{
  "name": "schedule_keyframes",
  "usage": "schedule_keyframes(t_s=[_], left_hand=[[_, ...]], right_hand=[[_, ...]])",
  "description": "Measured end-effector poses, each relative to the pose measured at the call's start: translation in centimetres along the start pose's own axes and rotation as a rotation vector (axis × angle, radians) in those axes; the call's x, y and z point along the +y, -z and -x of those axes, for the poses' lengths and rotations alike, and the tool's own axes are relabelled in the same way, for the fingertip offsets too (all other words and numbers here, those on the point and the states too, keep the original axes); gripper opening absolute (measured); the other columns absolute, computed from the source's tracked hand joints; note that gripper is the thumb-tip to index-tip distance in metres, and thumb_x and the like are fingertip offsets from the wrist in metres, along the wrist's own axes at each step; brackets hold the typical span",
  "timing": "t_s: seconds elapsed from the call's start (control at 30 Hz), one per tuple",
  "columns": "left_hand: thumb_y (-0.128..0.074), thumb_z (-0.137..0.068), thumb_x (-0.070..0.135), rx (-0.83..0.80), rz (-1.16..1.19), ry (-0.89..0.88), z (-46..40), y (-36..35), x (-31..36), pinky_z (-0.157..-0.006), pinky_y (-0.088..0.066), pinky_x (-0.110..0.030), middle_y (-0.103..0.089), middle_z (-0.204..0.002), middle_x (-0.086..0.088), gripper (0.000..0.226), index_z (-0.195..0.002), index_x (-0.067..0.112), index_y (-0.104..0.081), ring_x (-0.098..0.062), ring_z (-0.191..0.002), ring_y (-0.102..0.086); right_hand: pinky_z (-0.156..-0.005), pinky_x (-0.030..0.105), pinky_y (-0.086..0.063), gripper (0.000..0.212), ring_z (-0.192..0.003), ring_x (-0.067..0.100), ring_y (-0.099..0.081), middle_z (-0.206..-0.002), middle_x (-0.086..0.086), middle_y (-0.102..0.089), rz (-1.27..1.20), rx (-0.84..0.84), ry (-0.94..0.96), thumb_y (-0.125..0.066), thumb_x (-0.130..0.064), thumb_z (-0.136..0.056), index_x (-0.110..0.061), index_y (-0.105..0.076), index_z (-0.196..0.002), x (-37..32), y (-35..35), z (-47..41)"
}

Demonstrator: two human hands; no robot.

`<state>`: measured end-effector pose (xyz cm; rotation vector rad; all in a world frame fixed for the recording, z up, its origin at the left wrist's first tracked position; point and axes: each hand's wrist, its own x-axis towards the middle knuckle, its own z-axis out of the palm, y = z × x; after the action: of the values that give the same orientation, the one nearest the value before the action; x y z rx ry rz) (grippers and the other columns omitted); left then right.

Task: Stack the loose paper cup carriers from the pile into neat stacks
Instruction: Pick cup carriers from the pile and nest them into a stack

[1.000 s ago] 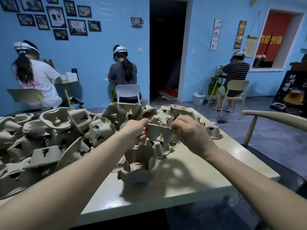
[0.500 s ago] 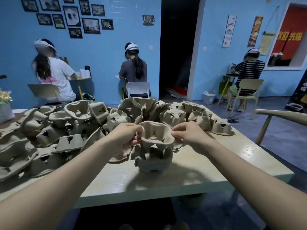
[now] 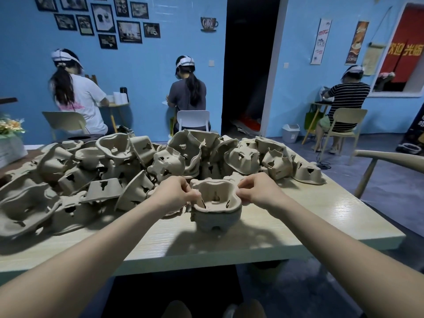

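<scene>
- A small stack of cup carriers [image 3: 215, 216] is seen standing on the pale wooden surface [image 3: 332, 216], near the middle of its near edge, open side up.
- The top carrier [image 3: 214, 195] of that stack is gripped on both sides: its left rim is pinched by the curled fingers of the left hand [image 3: 175, 192], its right rim by the curled fingers of the right hand [image 3: 259, 191].
- Whether the top carrier is pressed fully down into the ones beneath cannot be told.
- A loose pile of carriers [image 3: 96, 177] is spread across the left half and the far edge of the surface, with pieces lying tilted, upturned and on their sides.
- One upturned carrier [image 3: 308, 172] is found toward the far right corner, just beside the rest of the pile.
- Behind the surface, three people are seated at small tables against a blue wall [image 3: 149, 72], their backs turned.
- A curved chair back [image 3: 390, 158] is seen beside the right edge of the surface.
</scene>
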<state>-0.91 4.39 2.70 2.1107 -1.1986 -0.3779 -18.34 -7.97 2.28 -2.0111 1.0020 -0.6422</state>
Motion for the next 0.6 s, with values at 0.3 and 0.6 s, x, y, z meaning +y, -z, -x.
schedule_keyframes(t_s=[0.3, 0.6], left_hand=[[-0.071, -0.081, 0.029, 0.094, -0.162, -0.178, 0.0, -0.6, 1.2, -0.074, -0.041, -0.024, -0.049, -0.098, 0.001, 0.027, -0.101, 0.017, -0.057, -0.013, -0.084, -0.049], [-0.065, -0.085, 0.028, 0.021, -0.163, -0.365, -2.7, -6.1, 7.8, -0.082, -0.039, -0.025, -0.049, -0.106, 0.003, 0.030, -0.112, 0.017, -0.057, -0.013, -0.093, -0.048]], right_hand=[[-0.071, 0.033, -0.051, 0.007, -0.073, 0.016, -0.058, -0.077, 0.004, -0.065, 0.096, 0.018, 0.061, -0.070, -0.006, -0.077, -0.012, -0.068, -0.080, 0.7, 0.3, 0.3], [-0.081, 0.027, -0.042, 0.029, -0.086, 0.015, -0.054, -0.093, 0.005, -0.062, 0.191, 0.142, 0.016, -0.070, -0.016, -0.082, -0.005, -0.066, -0.108, 5.7, 5.1, -1.5]])
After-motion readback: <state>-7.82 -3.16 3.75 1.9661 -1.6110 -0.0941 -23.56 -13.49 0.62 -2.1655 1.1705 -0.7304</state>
